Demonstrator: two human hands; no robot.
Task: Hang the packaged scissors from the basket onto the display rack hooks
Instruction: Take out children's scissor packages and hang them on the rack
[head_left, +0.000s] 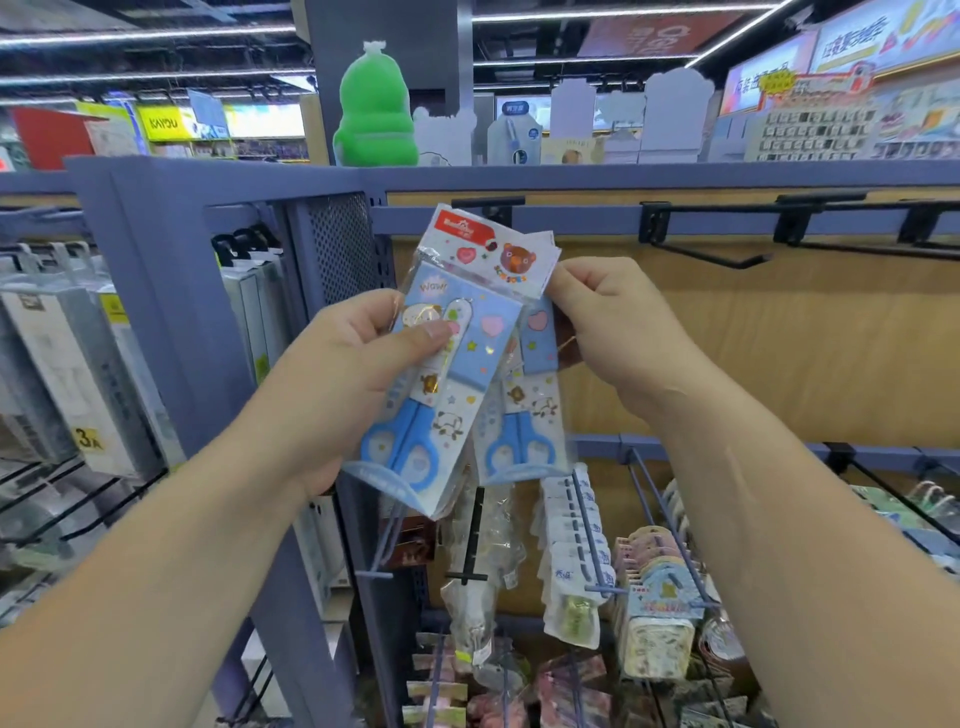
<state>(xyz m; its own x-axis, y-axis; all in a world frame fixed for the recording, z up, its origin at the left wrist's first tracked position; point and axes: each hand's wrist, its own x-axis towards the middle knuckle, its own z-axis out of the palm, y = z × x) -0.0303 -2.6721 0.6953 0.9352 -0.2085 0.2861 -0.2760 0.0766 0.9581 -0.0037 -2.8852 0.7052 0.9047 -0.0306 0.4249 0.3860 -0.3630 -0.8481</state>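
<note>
1. Boxed goods (78, 364) hang on the side rack at the far left.
2. The left hand (358, 358) grips the front scissors pack (457, 384), thumb across its face and fingers curled behind.
3. The rear scissors pack (535, 415) overlaps behind it.
4. The right hand (618, 332) pinches the rear pack's top edge, below a black hook (717, 254).

The scissors packs (467, 364) are showing blue handles, a red label, pink hearts and brown bears. The rack frame (156, 260) is looking purplish-blue, its back panel (779, 338) tan, its hook (702, 255) black.
</note>
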